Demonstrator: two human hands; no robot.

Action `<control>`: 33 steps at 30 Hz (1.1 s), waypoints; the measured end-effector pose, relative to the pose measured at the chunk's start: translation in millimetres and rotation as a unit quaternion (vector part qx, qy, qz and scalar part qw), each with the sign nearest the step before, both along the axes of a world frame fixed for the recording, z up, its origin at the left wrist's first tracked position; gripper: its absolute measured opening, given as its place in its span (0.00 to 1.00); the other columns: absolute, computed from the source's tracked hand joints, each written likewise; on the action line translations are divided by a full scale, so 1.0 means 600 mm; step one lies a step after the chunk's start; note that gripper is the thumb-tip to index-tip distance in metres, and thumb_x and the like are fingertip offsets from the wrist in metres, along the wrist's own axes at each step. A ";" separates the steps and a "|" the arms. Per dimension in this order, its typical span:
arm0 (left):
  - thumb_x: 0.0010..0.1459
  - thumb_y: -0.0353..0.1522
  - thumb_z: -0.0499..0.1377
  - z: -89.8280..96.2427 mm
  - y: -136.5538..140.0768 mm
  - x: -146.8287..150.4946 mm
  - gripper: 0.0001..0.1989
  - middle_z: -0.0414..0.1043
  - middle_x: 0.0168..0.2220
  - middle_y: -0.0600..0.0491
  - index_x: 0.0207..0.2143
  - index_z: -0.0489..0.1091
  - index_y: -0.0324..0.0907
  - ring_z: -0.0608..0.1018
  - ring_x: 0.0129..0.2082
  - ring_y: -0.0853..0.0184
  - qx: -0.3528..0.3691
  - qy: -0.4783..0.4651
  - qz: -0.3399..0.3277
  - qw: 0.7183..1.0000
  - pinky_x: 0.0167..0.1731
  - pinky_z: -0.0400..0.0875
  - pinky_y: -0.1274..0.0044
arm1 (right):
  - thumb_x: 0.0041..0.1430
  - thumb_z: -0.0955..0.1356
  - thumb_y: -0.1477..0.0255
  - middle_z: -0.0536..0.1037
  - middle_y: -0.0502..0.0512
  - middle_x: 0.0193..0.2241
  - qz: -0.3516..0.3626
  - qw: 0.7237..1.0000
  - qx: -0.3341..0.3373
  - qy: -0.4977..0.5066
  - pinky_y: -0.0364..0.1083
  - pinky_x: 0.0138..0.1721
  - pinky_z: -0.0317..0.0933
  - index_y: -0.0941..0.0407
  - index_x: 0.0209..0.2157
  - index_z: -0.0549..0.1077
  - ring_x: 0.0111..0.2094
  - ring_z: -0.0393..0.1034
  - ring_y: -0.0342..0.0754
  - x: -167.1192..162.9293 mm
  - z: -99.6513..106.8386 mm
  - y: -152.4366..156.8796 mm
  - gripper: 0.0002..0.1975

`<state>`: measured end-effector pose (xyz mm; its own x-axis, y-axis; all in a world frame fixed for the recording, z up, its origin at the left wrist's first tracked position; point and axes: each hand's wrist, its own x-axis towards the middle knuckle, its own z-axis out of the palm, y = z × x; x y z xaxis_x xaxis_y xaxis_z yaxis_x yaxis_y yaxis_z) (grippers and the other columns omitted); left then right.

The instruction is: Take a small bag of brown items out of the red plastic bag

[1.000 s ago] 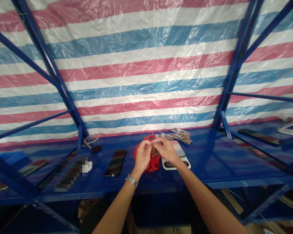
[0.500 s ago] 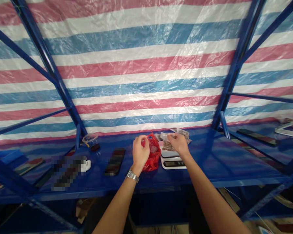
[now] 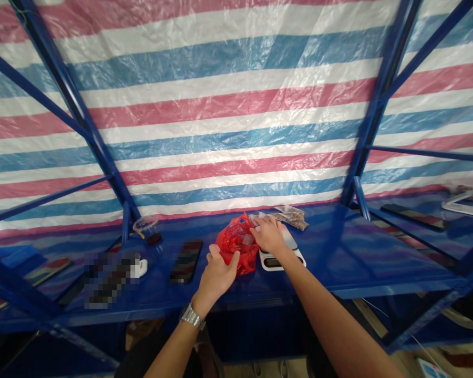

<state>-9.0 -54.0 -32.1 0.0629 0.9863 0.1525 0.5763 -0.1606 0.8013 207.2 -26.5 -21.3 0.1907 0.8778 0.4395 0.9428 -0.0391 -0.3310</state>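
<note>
A red plastic bag (image 3: pixel 236 236) sits on the blue shelf with its mouth spread and a small clear packet (image 3: pixel 247 239) showing inside. My left hand (image 3: pixel 217 273) is at the bag's front left, thumb and fingers apart; whether it presses on the plastic is unclear. Fingers stretched, my right hand (image 3: pixel 270 235) reaches across the white kitchen scale (image 3: pixel 289 239) to the bag's right rim. The scale's pan shows partly bare beside that hand. Behind the scale lie clear packets of brownish dried pieces (image 3: pixel 294 216), some partly hidden by the right hand.
A dark phone (image 3: pixel 186 261) lies left of the bag. Farther left are a clear plastic cup (image 3: pixel 146 227), a white case (image 3: pixel 142 268) and a blurred-out item (image 3: pixel 112 281). Blue metal posts (image 3: pixel 357 163) frame the shelf; striped sheeting (image 3: pixel 228 131) hangs behind.
My right hand has moved left from the scale to the bag's rim, and the packet it pinched over the pan no longer shows there. My left hand has lowered and spread; the bag's mouth is wider.
</note>
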 end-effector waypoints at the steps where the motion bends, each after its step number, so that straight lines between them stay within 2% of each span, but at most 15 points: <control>1: 0.56 0.49 0.65 -0.005 -0.001 0.002 0.26 0.67 0.44 0.45 0.45 0.58 0.46 0.78 0.42 0.54 0.008 -0.022 -0.011 1.000 0.48 0.71 0.63 | 0.69 0.65 0.64 0.79 0.64 0.53 0.011 1.000 -0.010 -0.007 0.58 0.56 0.53 0.54 0.60 0.73 0.57 0.64 0.64 -0.003 0.001 0.004 0.22; 3: 0.56 0.42 0.66 -0.013 -0.001 0.010 0.25 0.63 0.48 0.45 0.47 0.56 0.46 0.76 0.47 0.56 0.024 -0.055 -0.012 0.998 0.52 0.70 0.64 | 0.69 0.65 0.65 0.81 0.64 0.51 0.028 0.999 -0.026 -0.011 0.57 0.55 0.53 0.55 0.60 0.73 0.56 0.66 0.63 -0.007 0.005 0.011 0.22; 5: 0.53 0.32 0.66 -0.016 0.007 0.020 0.25 0.60 0.47 0.48 0.47 0.55 0.46 0.73 0.50 0.58 0.023 -0.074 0.009 0.997 0.54 0.70 0.64 | 0.69 0.64 0.68 0.82 0.62 0.47 0.034 0.999 -0.026 -0.003 0.56 0.54 0.52 0.55 0.58 0.75 0.54 0.68 0.62 -0.009 0.010 0.013 0.19; 8: 0.47 0.22 0.63 -0.011 0.028 0.028 0.27 0.60 0.44 0.52 0.47 0.58 0.45 0.72 0.49 0.61 0.030 -0.110 0.052 0.992 0.54 0.70 0.66 | 0.67 0.63 0.74 0.84 0.59 0.42 0.022 0.999 0.022 0.026 0.54 0.53 0.52 0.54 0.50 0.77 0.49 0.70 0.58 -0.010 0.016 0.009 0.15; 10: 0.46 0.20 0.62 -0.003 0.044 0.025 0.26 0.62 0.42 0.54 0.47 0.61 0.45 0.73 0.45 0.64 0.047 -0.151 0.058 0.986 0.50 0.71 0.68 | 0.66 0.64 0.75 0.84 0.57 0.42 0.020 0.997 0.051 0.045 0.54 0.52 0.51 0.53 0.47 0.78 0.48 0.70 0.57 -0.011 0.019 0.003 0.14; 12: 0.46 0.20 0.61 0.005 0.057 0.017 0.24 0.65 0.38 0.55 0.47 0.63 0.44 0.74 0.38 0.67 0.053 -0.192 0.039 0.979 0.44 0.72 0.72 | 0.65 0.64 0.75 0.84 0.56 0.44 0.056 0.996 0.053 0.045 0.54 0.53 0.51 0.52 0.46 0.79 0.49 0.69 0.57 -0.016 0.021 -0.003 0.14; 14: 0.46 0.20 0.59 0.011 0.065 0.006 0.21 0.68 0.36 0.56 0.44 0.66 0.43 0.75 0.35 0.68 0.060 -0.213 0.018 0.975 0.39 0.72 0.75 | 0.63 0.65 0.76 0.83 0.54 0.47 0.120 0.992 0.032 0.022 0.55 0.54 0.51 0.51 0.46 0.80 0.52 0.67 0.58 -0.023 0.020 -0.009 0.15; 17: 0.47 0.21 0.58 0.018 0.072 -0.011 0.16 0.72 0.34 0.54 0.39 0.71 0.42 0.76 0.35 0.67 0.084 -0.212 0.021 0.973 0.39 0.71 0.75 | 0.58 0.66 0.78 0.84 0.53 0.46 0.181 0.983 -0.013 -0.020 0.55 0.55 0.51 0.50 0.43 0.82 0.53 0.65 0.58 -0.034 0.015 -0.016 0.16; 22: 0.48 0.24 0.58 0.034 0.079 -0.039 0.11 0.75 0.33 0.54 0.35 0.72 0.42 0.77 0.35 0.66 0.097 -0.261 0.072 0.958 0.39 0.72 0.74 | 0.60 0.68 0.74 0.84 0.57 0.41 0.180 0.981 -0.041 -0.062 0.58 0.57 0.52 0.51 0.41 0.84 0.52 0.66 0.60 -0.043 0.011 -0.021 0.12; 26: 0.47 0.23 0.56 0.048 0.082 -0.054 0.12 0.74 0.35 0.54 0.36 0.71 0.42 0.75 0.34 0.67 0.157 -0.301 0.141 0.930 0.40 0.71 0.74 | 0.62 0.69 0.68 0.84 0.60 0.37 0.149 0.985 -0.060 -0.068 0.60 0.61 0.50 0.53 0.36 0.84 0.53 0.67 0.62 -0.050 0.017 -0.024 0.09; 29: 0.49 0.25 0.57 0.055 0.075 -0.054 0.13 0.72 0.39 0.52 0.39 0.70 0.43 0.74 0.35 0.66 0.190 -0.254 0.162 0.934 0.42 0.72 0.71 | 0.61 0.71 0.67 0.83 0.64 0.36 0.134 0.985 -0.073 -0.075 0.59 0.61 0.51 0.55 0.31 0.84 0.54 0.67 0.65 -0.057 0.022 -0.030 0.09; 31: 0.50 0.25 0.59 0.056 0.064 -0.046 0.16 0.72 0.43 0.50 0.43 0.70 0.44 0.74 0.42 0.61 0.219 -0.157 0.143 0.952 0.48 0.71 0.67 | 0.60 0.72 0.68 0.83 0.65 0.36 0.133 0.984 -0.077 -0.088 0.59 0.61 0.52 0.56 0.30 0.84 0.54 0.67 0.65 -0.060 0.024 -0.035 0.09; 33: 0.50 0.25 0.60 0.056 0.049 -0.034 0.18 0.70 0.48 0.48 0.45 0.71 0.45 0.71 0.51 0.56 0.256 -0.041 0.109 0.960 0.56 0.67 0.61 | 0.60 0.72 0.67 0.83 0.66 0.39 0.132 0.984 -0.078 -0.095 0.60 0.61 0.53 0.56 0.34 0.84 0.55 0.67 0.65 -0.060 0.025 -0.040 0.09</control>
